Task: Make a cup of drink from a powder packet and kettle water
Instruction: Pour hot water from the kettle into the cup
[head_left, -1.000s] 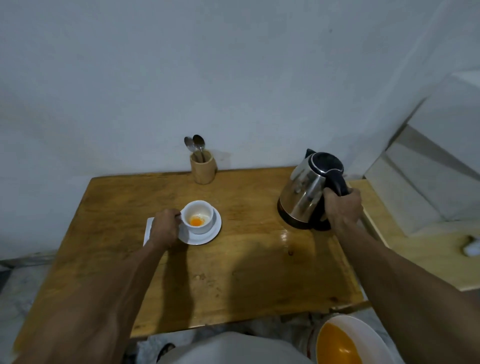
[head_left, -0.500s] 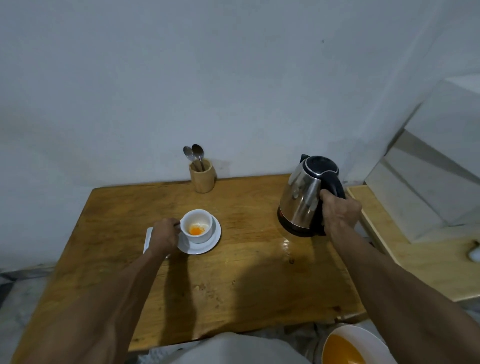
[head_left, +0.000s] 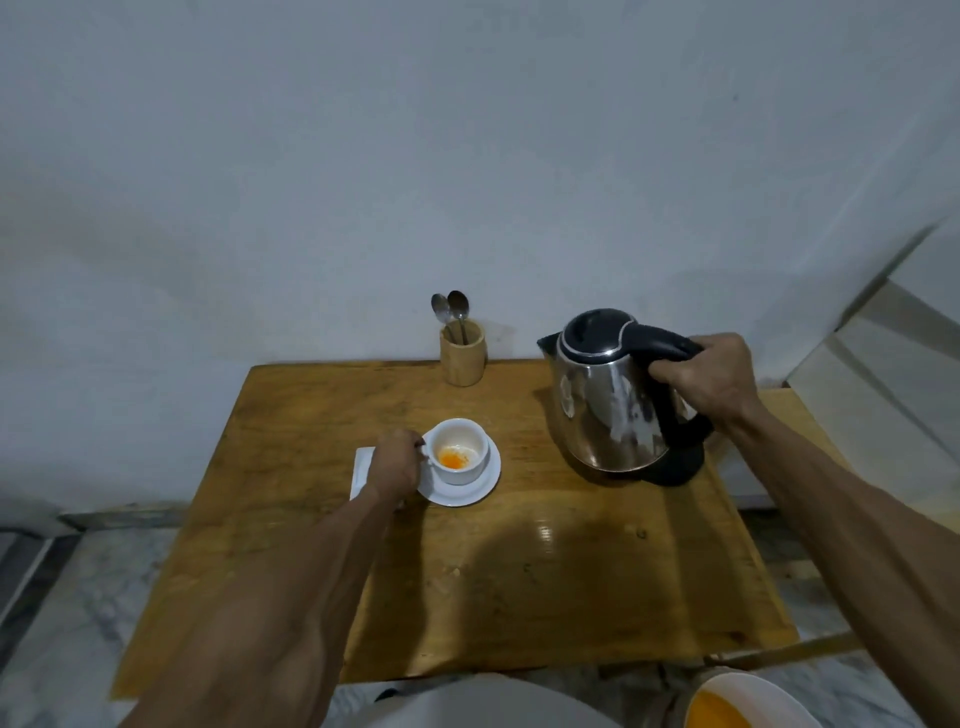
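Observation:
A white cup (head_left: 467, 470) with orange powder (head_left: 450, 460) at its bottom stands on a white saucer (head_left: 483, 491) on the wooden table (head_left: 519, 571). My left hand (head_left: 392, 470) grips the cup's handle from the left. A steel kettle (head_left: 608, 410) with a black lid and handle hangs tilted above its black base (head_left: 670, 467), spout pointing left. My right hand (head_left: 709, 376) is closed around the kettle's handle. A white packet (head_left: 362, 465) lies under my left hand, mostly hidden.
A wooden holder (head_left: 462, 353) with two spoons (head_left: 452, 312) stands at the table's back edge against the white wall. A white bowl of orange liquid (head_left: 737, 704) sits below the table's front right corner. A lighter wooden surface (head_left: 784, 405) adjoins on the right.
My right hand has lifted the kettle off its base and tilted it, spout toward the cup. My left hand stays on the cup's handle.

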